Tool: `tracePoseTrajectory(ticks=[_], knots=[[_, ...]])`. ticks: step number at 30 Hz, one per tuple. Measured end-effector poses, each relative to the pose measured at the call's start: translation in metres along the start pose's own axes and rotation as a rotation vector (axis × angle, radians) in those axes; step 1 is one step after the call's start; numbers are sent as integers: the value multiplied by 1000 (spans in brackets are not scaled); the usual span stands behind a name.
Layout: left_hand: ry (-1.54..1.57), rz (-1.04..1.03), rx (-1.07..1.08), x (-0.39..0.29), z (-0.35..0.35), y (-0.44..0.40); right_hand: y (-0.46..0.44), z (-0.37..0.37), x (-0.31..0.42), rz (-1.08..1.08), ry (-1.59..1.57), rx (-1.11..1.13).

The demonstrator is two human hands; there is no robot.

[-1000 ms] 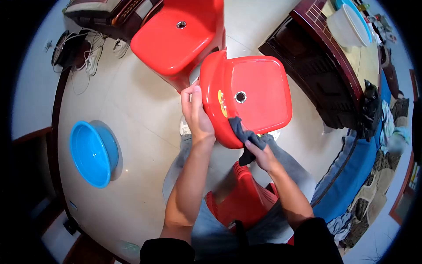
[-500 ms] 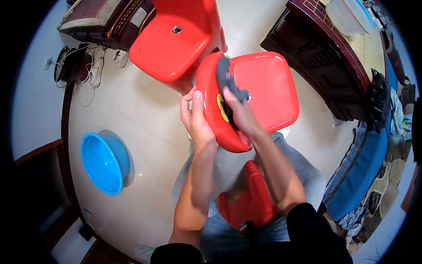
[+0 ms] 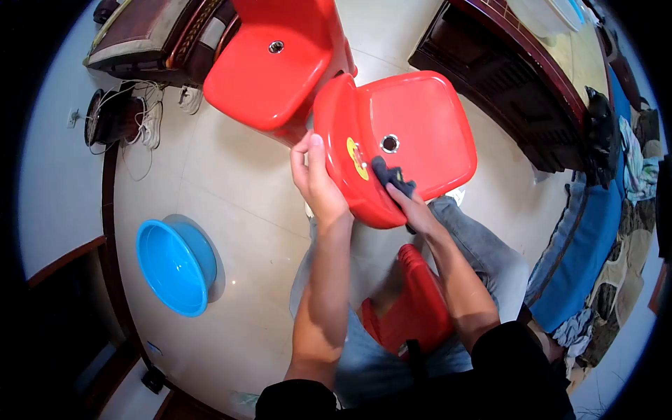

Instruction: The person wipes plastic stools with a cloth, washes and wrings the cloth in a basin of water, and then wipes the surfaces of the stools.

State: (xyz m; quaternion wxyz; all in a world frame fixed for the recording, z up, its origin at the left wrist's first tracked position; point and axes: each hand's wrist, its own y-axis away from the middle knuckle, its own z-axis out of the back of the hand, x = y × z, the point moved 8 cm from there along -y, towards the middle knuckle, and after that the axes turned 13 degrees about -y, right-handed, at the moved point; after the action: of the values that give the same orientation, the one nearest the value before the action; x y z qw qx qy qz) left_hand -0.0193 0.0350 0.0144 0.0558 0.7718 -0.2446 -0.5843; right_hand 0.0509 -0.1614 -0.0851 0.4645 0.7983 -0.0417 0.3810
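A red plastic chair point(image 3: 420, 133) with a round metal-rimmed hole in its seat stands in front of me. My left hand point(image 3: 318, 178) grips the left edge of its backrest, thumb on top. Bunched in my right hand point(image 3: 413, 206) is a dark grey cloth point(image 3: 393, 176), which touches the lower part of the backrest near the seat. A yellow sticker point(image 3: 357, 159) shows on the backrest between my hands. Behind and to the left is a second red chair point(image 3: 269, 77). A darker red seat point(image 3: 413, 301) shows between my legs.
A blue basin point(image 3: 171, 266) rests on the tiled floor at left. Dark wooden furniture point(image 3: 504, 91) stands at upper right with a pale tub point(image 3: 542, 15) on it. Cables and a black round object are by the left wall. Blue cushioning point(image 3: 584, 259) and clothes lie at right.
The cloth in my right hand swept up along the backrest and is now back down near its lower end. My left hand stays on the backrest edge. The view has shifted slightly.
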Motion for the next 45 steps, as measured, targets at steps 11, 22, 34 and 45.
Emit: tracePoseTrajectory(ticks=[11,22,34,45], knots=[[-71,-31,26,2,8,2,131,-67,70,787,637,193],[-58,22,63,-8,-6,13,-21,30,4,318,108,-109],[0,19,41,-6,-2,7,-50,-27,56,772,1529,-181],[-46,23,23,2,5,4,-113,-41,61,54,1732,-100]])
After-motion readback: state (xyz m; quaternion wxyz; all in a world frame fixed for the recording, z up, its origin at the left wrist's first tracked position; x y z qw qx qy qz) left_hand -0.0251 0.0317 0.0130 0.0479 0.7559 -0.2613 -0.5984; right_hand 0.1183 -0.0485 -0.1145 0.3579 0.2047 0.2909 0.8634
